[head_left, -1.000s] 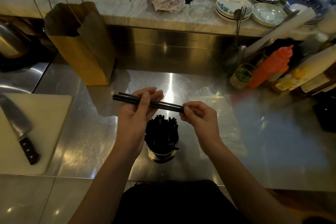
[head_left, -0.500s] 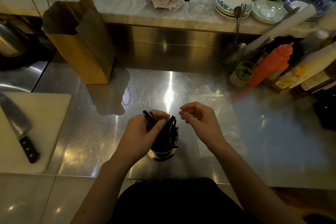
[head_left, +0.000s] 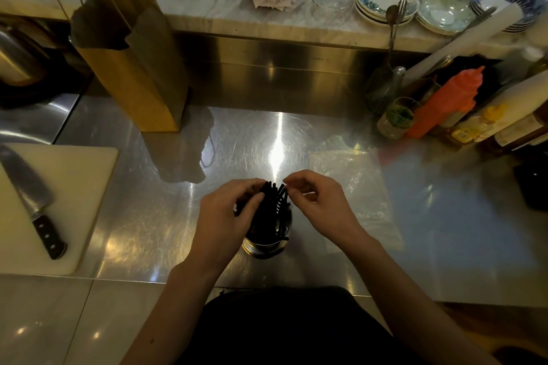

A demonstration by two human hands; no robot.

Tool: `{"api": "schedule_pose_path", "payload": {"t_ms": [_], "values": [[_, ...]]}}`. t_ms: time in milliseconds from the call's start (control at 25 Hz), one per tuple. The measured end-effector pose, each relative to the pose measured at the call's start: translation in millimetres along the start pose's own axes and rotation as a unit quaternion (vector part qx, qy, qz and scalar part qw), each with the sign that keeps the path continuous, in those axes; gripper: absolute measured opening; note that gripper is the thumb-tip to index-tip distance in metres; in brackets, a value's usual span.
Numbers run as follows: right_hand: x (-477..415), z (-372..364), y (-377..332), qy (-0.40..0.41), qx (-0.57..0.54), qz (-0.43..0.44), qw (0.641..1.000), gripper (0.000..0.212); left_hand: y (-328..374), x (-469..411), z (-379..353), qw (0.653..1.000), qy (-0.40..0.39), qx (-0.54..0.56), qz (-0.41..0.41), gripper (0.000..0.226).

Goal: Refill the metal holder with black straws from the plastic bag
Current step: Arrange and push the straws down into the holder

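A round metal holder [head_left: 264,246] stands on the steel counter near its front edge, packed with black straws [head_left: 274,204] that stick up and lean. My left hand [head_left: 228,213] wraps around the left side of the straw bunch, fingers closed on it. On the right, my right hand [head_left: 320,204] pinches the straw tips with thumb and forefinger. A flat clear plastic bag [head_left: 355,187] lies on the counter just right of the holder, partly under my right wrist; I cannot tell if straws are inside.
A brown paper bag [head_left: 133,68] stands at the back left. A cutting board [head_left: 68,204] with a knife [head_left: 32,201] lies at the left. Sauce bottles [head_left: 450,101] and a jar [head_left: 394,118] crowd the back right. Stacked plates [head_left: 385,3] sit on the marble ledge.
A second ago both hands held a bundle of straws level above the holder. The bundle has gone down upright into the holder, and both hands now close around the tips.
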State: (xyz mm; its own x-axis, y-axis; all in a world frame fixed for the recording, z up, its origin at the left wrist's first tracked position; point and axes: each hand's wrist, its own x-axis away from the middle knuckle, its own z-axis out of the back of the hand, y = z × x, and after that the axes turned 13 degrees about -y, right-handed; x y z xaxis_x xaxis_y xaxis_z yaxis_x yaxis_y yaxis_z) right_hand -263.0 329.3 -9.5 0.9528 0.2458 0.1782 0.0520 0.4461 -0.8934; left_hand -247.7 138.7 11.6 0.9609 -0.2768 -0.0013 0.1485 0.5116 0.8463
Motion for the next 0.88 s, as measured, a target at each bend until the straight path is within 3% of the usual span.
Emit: {"api": "schedule_pose_path", "payload": {"t_ms": [160, 320, 440, 520, 640, 720, 880], "values": [[-2.4, -0.7, 0.3, -0.008, 0.01, 0.005, 1.0, 0.019, -11.1, 4.1, -5.1, 0.997, 0.018, -0.07, -0.002, 0.045], [-3.2, -1.3, -1.4, -0.016, 0.023, 0.018, 0.999, 0.019, -23.2, 8.3, -9.4, 0.995, -0.023, -0.098, 0.015, 0.047], [-6.2, -1.4, -3.3, -0.016, 0.043, 0.029, 0.999, 0.018, -32.9, 12.6, -12.8, 0.98, -0.105, -0.167, 0.038, 0.051], [-11.0, -0.3, -8.0, -0.03, 0.074, 0.037, 0.996, 0.022, -33.0, 15.8, -13.9, 0.984, -0.12, -0.119, 0.049, 0.049], [-25.3, 4.3, -21.2, -0.111, 0.151, 0.035, 0.982, 0.034, -31.3, 14.4, -8.2, 0.997, -0.028, 0.002, 0.068, 0.058], [-38.0, 6.5, -31.0, -0.184, 0.203, 0.027, 0.961, 0.04, -30.1, 9.3, -0.9, 0.993, -0.025, 0.029, 0.109, 0.061], [-62.7, 6.0, -45.4, -0.284, 0.281, 0.031, 0.916, 0.032, -31.1, -2.8, 3.7, 0.993, -0.048, -0.033, 0.104, 0.032]]}}
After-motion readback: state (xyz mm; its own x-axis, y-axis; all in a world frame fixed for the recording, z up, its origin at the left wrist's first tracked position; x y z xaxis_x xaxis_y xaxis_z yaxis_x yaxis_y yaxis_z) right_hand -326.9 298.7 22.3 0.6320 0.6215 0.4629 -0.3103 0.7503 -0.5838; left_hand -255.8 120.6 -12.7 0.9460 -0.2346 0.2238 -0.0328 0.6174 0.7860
